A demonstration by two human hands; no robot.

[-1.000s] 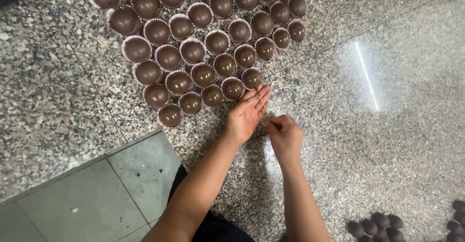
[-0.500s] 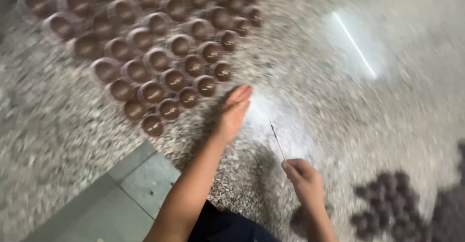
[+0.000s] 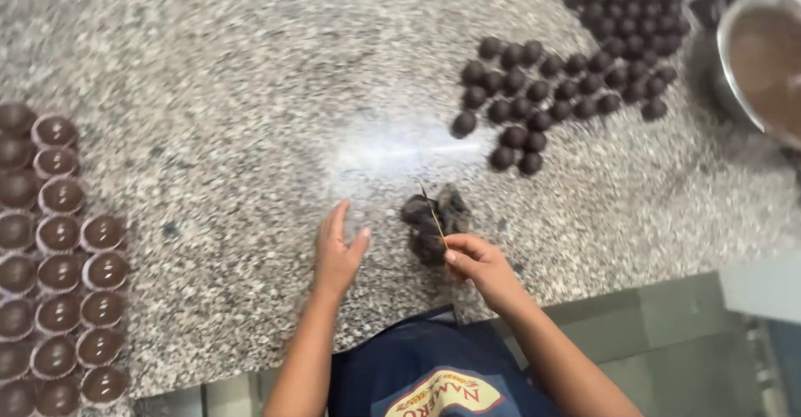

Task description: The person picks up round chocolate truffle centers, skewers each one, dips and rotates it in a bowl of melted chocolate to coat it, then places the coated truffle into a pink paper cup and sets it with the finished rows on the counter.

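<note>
Right hand (image 3: pixel 477 260) moved; skewer (image 3: pixel 433 214) points up-left.

Dark blue apron (image 3: pixel 434 363) with a printed emblem; bare forearms, no sleeves

Speckled grey, white and black granite countertop (image 3: pixel 209 75). Dark brown chocolate balls (image 3: pixel 576 67) clustered on it. Brown chocolate-filled cups (image 3: pixel 62 275) with pale, whitish paper rims, their tops glossy. A thin tan wooden skewer (image 3: pixel 433 213) over a few dark brown pieces (image 3: pixel 430 225). Silver metal bowl (image 3: pixel 755 67) with light brown contents. Navy blue apron (image 3: pixel 417 367) with a cream and red emblem. Grey-green floor tiles (image 3: pixel 659 334).
</note>
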